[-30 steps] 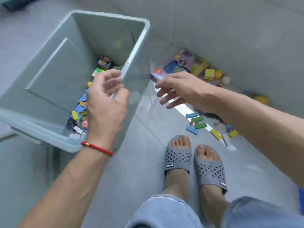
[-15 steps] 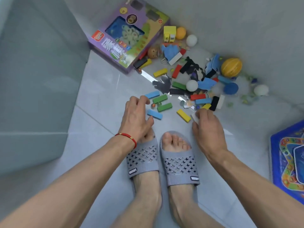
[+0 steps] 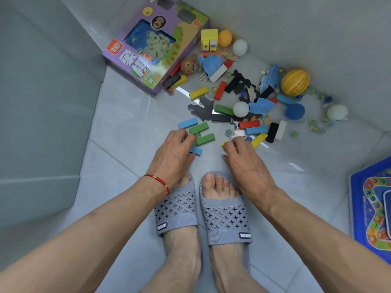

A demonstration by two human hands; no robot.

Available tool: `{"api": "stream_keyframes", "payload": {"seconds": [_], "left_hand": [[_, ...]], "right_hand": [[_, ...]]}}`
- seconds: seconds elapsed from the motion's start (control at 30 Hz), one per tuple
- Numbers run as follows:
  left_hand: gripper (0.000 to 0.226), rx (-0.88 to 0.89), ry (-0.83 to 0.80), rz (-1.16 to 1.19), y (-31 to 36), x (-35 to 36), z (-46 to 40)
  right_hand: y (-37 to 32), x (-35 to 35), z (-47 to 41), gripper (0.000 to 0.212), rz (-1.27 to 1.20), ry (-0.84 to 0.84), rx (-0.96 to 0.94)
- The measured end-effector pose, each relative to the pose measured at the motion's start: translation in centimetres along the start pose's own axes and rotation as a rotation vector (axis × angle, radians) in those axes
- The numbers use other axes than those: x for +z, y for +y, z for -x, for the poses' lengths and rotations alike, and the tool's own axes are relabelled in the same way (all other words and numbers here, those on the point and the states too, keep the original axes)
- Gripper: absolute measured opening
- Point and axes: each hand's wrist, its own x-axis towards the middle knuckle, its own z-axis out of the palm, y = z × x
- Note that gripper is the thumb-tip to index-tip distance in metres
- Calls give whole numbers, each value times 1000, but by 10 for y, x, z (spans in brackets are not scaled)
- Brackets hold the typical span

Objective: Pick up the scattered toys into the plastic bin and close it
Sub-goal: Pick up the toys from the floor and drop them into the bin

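Observation:
The grey plastic bin [image 3: 42, 106] shows only its side wall, at the left. Scattered toys lie on the floor ahead: coloured wooden blocks such as two green blocks [image 3: 202, 133], a light blue block [image 3: 187, 123], foam pieces, marbles and balls. My left hand [image 3: 172, 154] reaches down by the green blocks, its fingers curled round a blue block [image 3: 196, 150]. My right hand [image 3: 243, 160] is down beside it, fingers curled on a white block [image 3: 224, 153] and touching a yellow block [image 3: 223, 143].
A purple game box [image 3: 156, 45] lies at the back next to the bin. A yellow ball [image 3: 295, 82], white balls [image 3: 337, 112] and marbles lie along the wall. A blue game board [image 3: 372, 208] is at the right edge. My slippered feet [image 3: 224, 216] stand just behind the hands.
The view swung from the bin down to the floor pile. Both hands dropped to the blocks. In the last half second the left hand closed over the blue block and the right reached the yellow one.

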Motion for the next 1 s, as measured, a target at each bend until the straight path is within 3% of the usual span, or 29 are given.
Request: {"api": "stream_keyframes", "payload": {"seconds": [0.27, 0.37, 0.47, 0.57, 0.63, 0.73, 0.87, 0.93, 1.0], "left_hand": [[13, -38, 44, 26, 1, 12, 7], [18, -58, 52, 57, 3, 13, 11], [26, -94, 68, 88, 4, 11, 12], [37, -128, 106, 119, 5, 7, 11], [34, -88, 116, 117, 5, 5, 10], [22, -90, 119, 181, 3, 4, 11], [16, -248, 144, 306, -1, 4, 0], [18, -245, 107, 279, -4, 5, -9], [26, -193, 56, 237, -7, 6, -17]], "right_hand": [[10, 6, 19, 16, 139, 14, 18], [15, 10, 20, 33, 89, 48, 24], [10, -1, 22, 37, -281, 144, 167], [2, -19, 15, 23, -856, 160, 577], [1, -23, 5, 17, -1018, 145, 722], [-5, -26, -11, 13, -767, 36, 488], [-21, -21, -37, 21, -390, 31, 47], [-27, -15, -49, 28, -219, 15, -25], [-29, -9, -54, 28, -107, -17, 23]]}}
